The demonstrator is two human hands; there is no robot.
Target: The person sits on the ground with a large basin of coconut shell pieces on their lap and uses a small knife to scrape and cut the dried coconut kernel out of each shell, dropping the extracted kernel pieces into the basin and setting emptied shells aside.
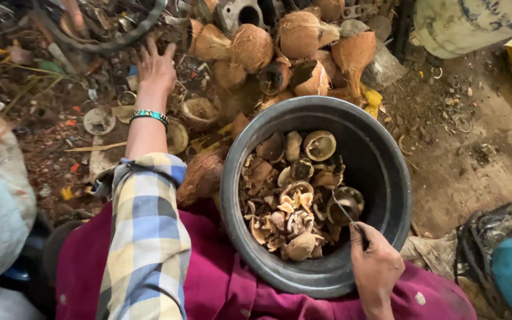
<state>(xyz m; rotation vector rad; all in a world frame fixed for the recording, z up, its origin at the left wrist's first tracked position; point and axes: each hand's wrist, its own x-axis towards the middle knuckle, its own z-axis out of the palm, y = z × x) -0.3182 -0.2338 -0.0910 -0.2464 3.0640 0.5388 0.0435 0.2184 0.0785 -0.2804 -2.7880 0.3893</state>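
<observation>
A magenta cloth [220, 284] is lying across the person's lap, nearest the lens, and a sleeve of yellow, blue and white checked fabric [146, 237] is running up from it along the left arm. The round black plastic basin [380, 154] is resting against the lap, holding a heap of broken brown coconut shell pieces and pale kernel scraps [294, 201].

The right hand [377, 266] is sitting on the basin's near rim, fingers closed around a thin dark metal tool [346, 212] whose tip is reaching into the scraps. The left hand [156, 68], with a turquoise beaded bracelet [149, 115] at the wrist, is stretching away over the littered ground, fingers spread apart and gripping nothing, just short of the pile of whole brown husked coconuts [280, 50] beyond the basin. A halved shell [200, 112] is lying just beside that forearm.

To do this reach well, I judge the left hand should be closing on the nearest loose coconut at the pile's edge rather than one wedged beneath others, so the heap is not rolling. The tool hand would do best keeping the point low inside the basin, turned away from the returning arm.
</observation>
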